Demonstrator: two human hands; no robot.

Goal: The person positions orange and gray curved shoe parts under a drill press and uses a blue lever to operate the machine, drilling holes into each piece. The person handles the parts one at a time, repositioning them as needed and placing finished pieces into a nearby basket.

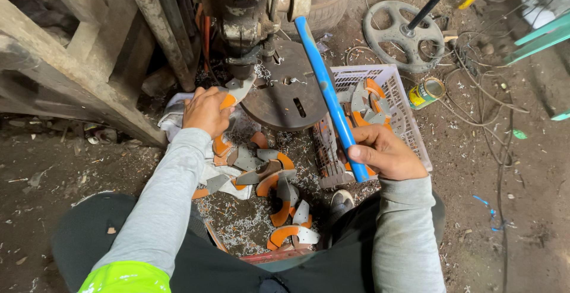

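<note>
Left hand (205,112): arm extended forward from the lower left, grey sleeve, hand knuckles-up at about 10 o'clock from frame centre. The fingers are closed on a grey and orange metal piece (233,94), which juts out past the fingertips toward 2 o'clock, its far end just beside the rim of the round machine table (285,94). The hand rests over a white cloth (172,118).

Right hand (383,150): arm bent in from the lower right, hand at about 4 o'clock from centre, fingers wrapped around the lower end of the blue lever handle (326,91). The handle's long axis runs from the hand up toward 11 o'clock, ending at a worn metal hub (295,0) on the machine body. The grip is at the handle's near end; the rest of the bar is clear of the hand.

Surroundings: a heap of loose cut pieces (273,180), the same grey and orange, lies on the floor between the two arms amid metal shavings. A white plastic crate (404,100) holding more pieces stands at 12 o'clock from the right hand. A small tin can (426,93) sits just right of the crate.
</note>
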